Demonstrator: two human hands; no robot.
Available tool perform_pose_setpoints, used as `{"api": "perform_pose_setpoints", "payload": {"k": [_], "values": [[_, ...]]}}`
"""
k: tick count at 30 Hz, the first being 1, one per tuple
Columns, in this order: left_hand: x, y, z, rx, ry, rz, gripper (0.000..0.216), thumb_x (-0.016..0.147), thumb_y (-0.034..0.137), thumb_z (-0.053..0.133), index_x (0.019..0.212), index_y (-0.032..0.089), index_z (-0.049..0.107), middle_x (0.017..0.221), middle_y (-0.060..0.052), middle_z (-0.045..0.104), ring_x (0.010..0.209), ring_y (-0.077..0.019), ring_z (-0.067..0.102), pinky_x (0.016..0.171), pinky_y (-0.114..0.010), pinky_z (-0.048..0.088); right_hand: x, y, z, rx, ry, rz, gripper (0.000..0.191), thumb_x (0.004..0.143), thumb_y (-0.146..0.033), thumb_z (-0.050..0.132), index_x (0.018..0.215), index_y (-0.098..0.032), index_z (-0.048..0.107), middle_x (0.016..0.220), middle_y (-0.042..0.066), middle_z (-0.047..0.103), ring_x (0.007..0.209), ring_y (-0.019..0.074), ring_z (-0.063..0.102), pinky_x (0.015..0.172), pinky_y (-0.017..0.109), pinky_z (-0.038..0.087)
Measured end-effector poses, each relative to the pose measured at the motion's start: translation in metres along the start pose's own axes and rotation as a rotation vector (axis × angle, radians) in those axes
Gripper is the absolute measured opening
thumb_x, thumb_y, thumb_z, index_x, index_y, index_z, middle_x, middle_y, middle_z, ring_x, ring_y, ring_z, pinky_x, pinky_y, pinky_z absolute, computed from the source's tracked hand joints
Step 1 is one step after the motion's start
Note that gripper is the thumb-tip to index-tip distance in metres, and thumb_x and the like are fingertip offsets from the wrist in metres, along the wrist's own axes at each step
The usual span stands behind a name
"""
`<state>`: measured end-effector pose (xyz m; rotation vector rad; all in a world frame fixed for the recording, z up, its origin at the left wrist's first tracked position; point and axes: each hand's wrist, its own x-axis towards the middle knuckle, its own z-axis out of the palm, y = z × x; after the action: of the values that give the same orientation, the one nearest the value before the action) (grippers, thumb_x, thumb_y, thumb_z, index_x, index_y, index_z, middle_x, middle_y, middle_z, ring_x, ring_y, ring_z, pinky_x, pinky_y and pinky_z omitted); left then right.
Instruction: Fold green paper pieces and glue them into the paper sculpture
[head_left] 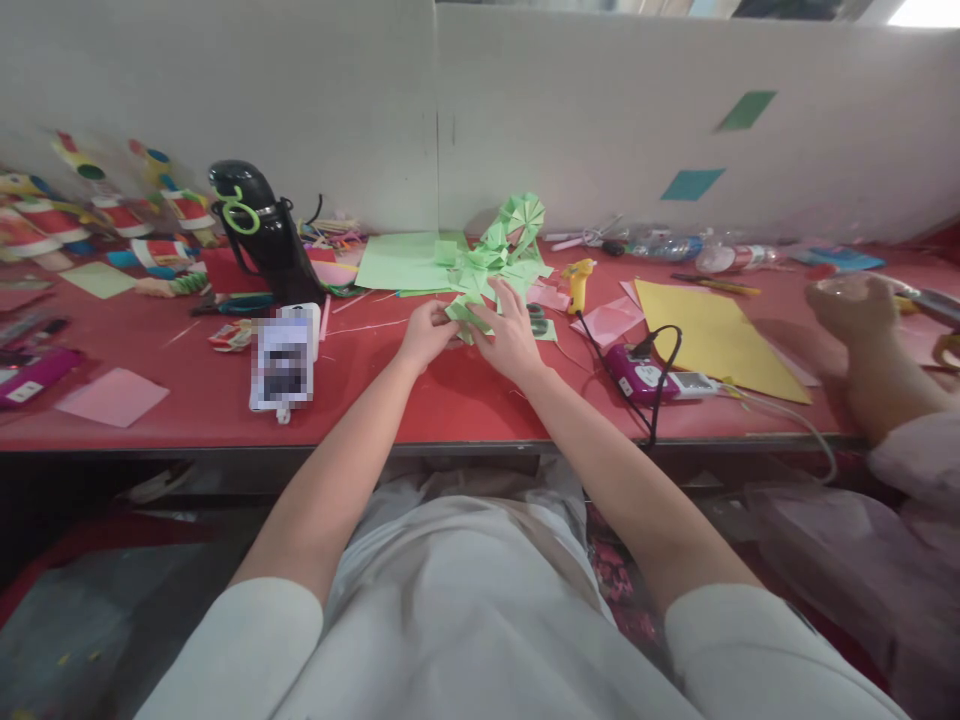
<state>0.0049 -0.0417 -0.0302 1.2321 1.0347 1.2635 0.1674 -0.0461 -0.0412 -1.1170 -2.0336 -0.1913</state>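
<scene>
Between my two hands, above the red table (457, 405), is a folded piece of green paper (466, 312). My left hand (429, 335) is closed on its left side, thumb and fingers pinching the edge. From the right, my right hand (510, 335) grips it with bent fingers. Just beyond my hands lie more folded green paper pieces (480, 268) on flat green sheets (394, 262). A round pleated green paper shape (523, 218) stands behind them.
Left are a black bottle (262, 235), a phone (283, 360) and paper-cup figures (112, 215). Right are a yellow glue gun (578, 284), a purple power strip (637, 375) with cables and yellow paper (720, 335). Another person's hand (855, 310) is at far right.
</scene>
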Motion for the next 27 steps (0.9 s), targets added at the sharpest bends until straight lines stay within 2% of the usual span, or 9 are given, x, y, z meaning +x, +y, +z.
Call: {"api": "perform_pose_setpoints", "payload": {"k": [7, 12, 18, 22, 27], "values": [[-0.002, 0.006, 0.003, 0.026, -0.005, -0.043, 0.018, 0.078, 0.012, 0.064, 0.094, 0.016, 0.058, 0.079, -0.002, 0.064, 0.069, -0.0144, 0.066, 0.070, -0.031, 0.058, -0.001, 0.005, 0.005, 0.043, -0.135, -0.015, 0.040, 0.092, -0.028, 0.050, 0.130, -0.021, 0.061, 0.147, 0.019, 0.043, 0.135, 0.0358, 0.042, 0.109, 0.058, 0.039], [0.002, 0.004, 0.002, -0.057, -0.008, -0.054, 0.014, 0.079, 0.016, 0.065, 0.091, 0.016, 0.059, 0.084, -0.002, 0.064, 0.068, -0.0132, 0.065, 0.070, -0.030, 0.058, -0.002, 0.004, 0.005, 0.051, -0.152, -0.021, 0.044, 0.091, -0.022, 0.047, 0.134, -0.020, 0.057, 0.147, 0.018, 0.043, 0.136, 0.0352, 0.041, 0.109, 0.058, 0.039], [0.006, 0.001, 0.000, -0.089, 0.061, -0.065, 0.006, 0.080, 0.014, 0.062, 0.085, 0.015, 0.059, 0.076, 0.000, 0.059, 0.064, -0.0135, 0.065, 0.067, -0.031, 0.058, -0.003, 0.003, 0.006, 0.074, -0.181, -0.051, 0.052, 0.088, -0.020, 0.049, 0.140, -0.022, 0.052, 0.151, 0.017, 0.039, 0.135, 0.0367, 0.041, 0.109, 0.061, 0.039], [0.009, -0.002, -0.002, -0.075, 0.081, -0.063, 0.007, 0.076, 0.012, 0.063, 0.082, 0.015, 0.060, 0.077, -0.001, 0.062, 0.065, -0.0139, 0.065, 0.068, -0.031, 0.058, -0.003, 0.002, 0.006, 0.091, -0.158, -0.074, 0.048, 0.087, -0.020, 0.051, 0.135, -0.023, 0.056, 0.148, 0.017, 0.042, 0.132, 0.0360, 0.044, 0.107, 0.059, 0.041], [0.007, -0.001, -0.004, -0.056, 0.082, -0.053, 0.009, 0.071, 0.013, 0.065, 0.081, 0.014, 0.064, 0.078, -0.003, 0.065, 0.069, -0.0156, 0.065, 0.068, -0.032, 0.058, -0.002, 0.001, 0.003, 0.095, -0.095, -0.080, 0.036, 0.089, -0.017, 0.049, 0.119, -0.023, 0.066, 0.137, 0.015, 0.051, 0.126, 0.0302, 0.050, 0.106, 0.050, 0.045]]}}
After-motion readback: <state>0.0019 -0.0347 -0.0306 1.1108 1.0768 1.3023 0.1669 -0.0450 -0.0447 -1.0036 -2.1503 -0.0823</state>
